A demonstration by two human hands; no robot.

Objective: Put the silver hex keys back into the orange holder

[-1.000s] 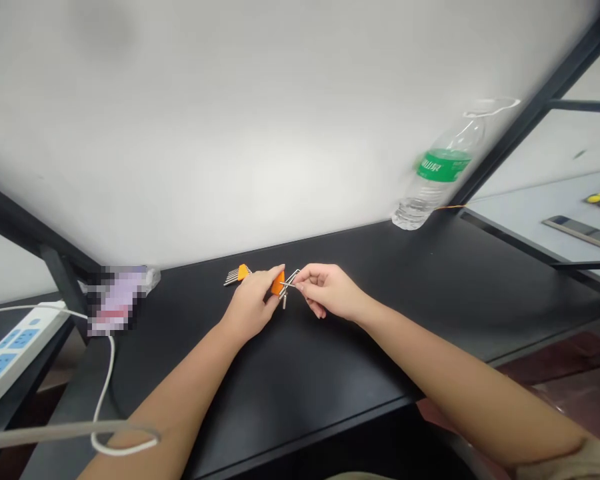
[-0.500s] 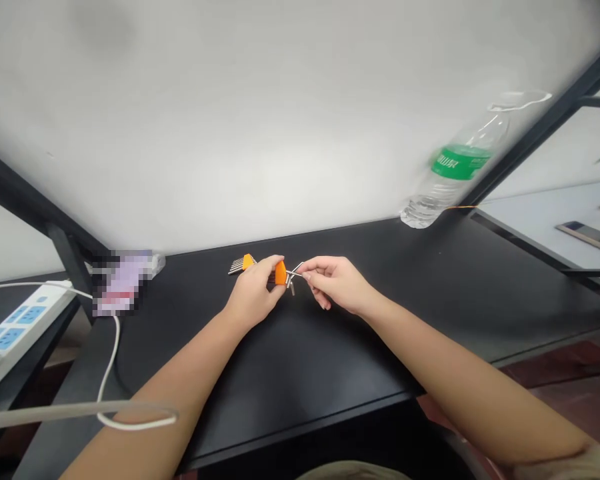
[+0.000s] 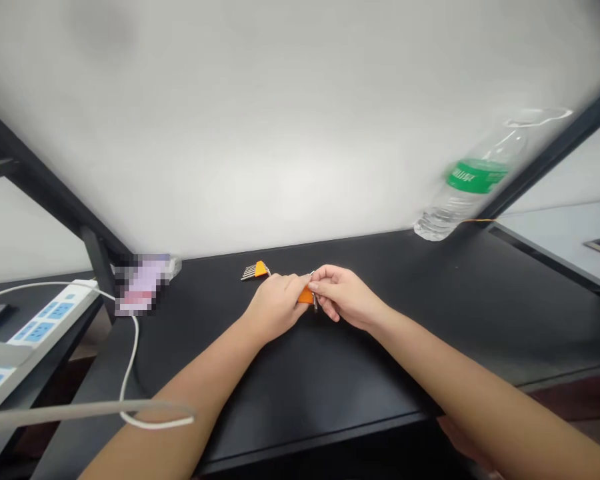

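My left hand (image 3: 279,308) is closed round an orange hex key holder (image 3: 306,295), and its fingers cover much of the holder. Just right of it, my right hand (image 3: 347,297) pinches a thin metal hex key (image 3: 312,273) between thumb and fingertips, close against the holder. Most of that key is hidden by the fingers. Short metal ends (image 3: 315,307) stick out below the holder. On the table behind my left hand lies a second orange hex key holder (image 3: 261,269), with several metal keys fanned out to its left.
The black table (image 3: 300,393) meets a pale wall at the back. A clear plastic bottle with a green label (image 3: 477,176) stands at the back right. To the left are a pixelated purple packet (image 3: 147,280), a white power strip (image 3: 40,333) and a white cable (image 3: 130,373) near my left forearm.
The view has shifted, so most things sit further right. My hands have come closer together. The hex key in my right hand, earlier visible across the gap, is now mostly hidden at the holder.
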